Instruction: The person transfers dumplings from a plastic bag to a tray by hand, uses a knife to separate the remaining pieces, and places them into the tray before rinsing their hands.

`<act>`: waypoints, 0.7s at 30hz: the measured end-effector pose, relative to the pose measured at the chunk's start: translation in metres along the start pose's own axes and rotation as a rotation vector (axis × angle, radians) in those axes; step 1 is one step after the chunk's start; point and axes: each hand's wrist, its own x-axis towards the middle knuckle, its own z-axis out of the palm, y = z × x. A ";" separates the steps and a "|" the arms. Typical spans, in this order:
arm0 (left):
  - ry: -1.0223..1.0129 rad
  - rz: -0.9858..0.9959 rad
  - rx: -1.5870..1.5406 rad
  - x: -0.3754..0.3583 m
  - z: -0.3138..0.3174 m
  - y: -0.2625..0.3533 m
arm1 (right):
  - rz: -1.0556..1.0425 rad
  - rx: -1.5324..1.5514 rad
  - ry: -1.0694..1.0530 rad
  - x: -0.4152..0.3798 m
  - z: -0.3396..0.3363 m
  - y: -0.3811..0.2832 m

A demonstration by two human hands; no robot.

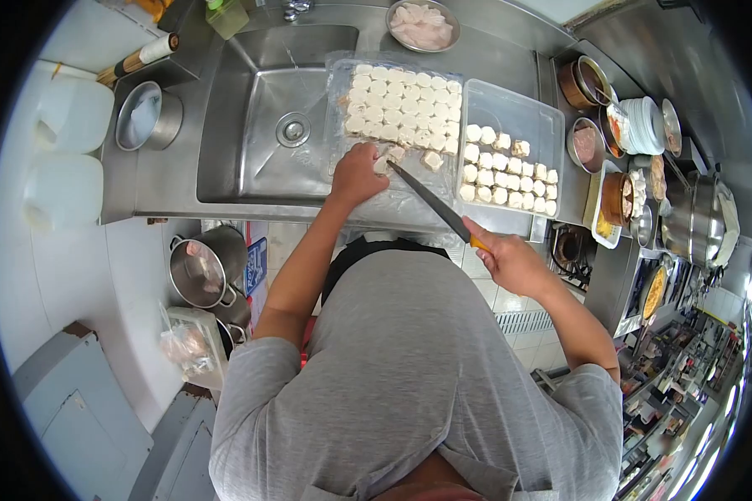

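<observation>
My right hand (pixel 516 260) is closed around the handle of a long knife (pixel 429 199), whose blade slants up and left. Its tip meets a small pale piece (pixel 382 165) of food, which the fingers of my left hand (pixel 361 177) hold at the near edge of a plastic-lined slab. Packed rows of white, rounded food pieces (pixel 401 100) cover that slab. A loose piece (pixel 432 160) with a browned side lies just right of the knife tip. Further right, a clear plastic tray (pixel 510 108) carries several separate rows of similar pieces.
Left of the slab is a steel sink (pixel 259 108) with a drain. A bowl of pale slices (pixel 422 27) stands behind. At right are bowls, a stack of white plates (pixel 642 125) and a large steel pot (pixel 698 217). Pots (pixel 199 271) sit below the counter at left.
</observation>
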 end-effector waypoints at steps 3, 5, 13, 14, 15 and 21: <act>0.013 0.018 -0.011 0.002 0.002 -0.002 | 0.015 -0.018 0.025 -0.010 -0.002 -0.008; 0.015 0.033 -0.010 0.002 0.004 -0.005 | -0.014 0.007 0.078 -0.013 0.001 -0.007; 0.115 0.122 -0.050 0.003 0.011 -0.008 | 0.026 -0.017 0.005 -0.002 0.007 -0.014; 0.088 0.104 -0.048 0.002 0.011 -0.008 | 0.039 -0.037 -0.005 -0.001 0.006 -0.017; 0.061 0.087 -0.046 0.002 0.008 -0.006 | 0.046 -0.043 -0.007 -0.001 0.005 -0.020; 0.029 0.070 -0.041 0.001 0.005 -0.001 | 0.060 -0.116 -0.038 -0.002 0.005 -0.030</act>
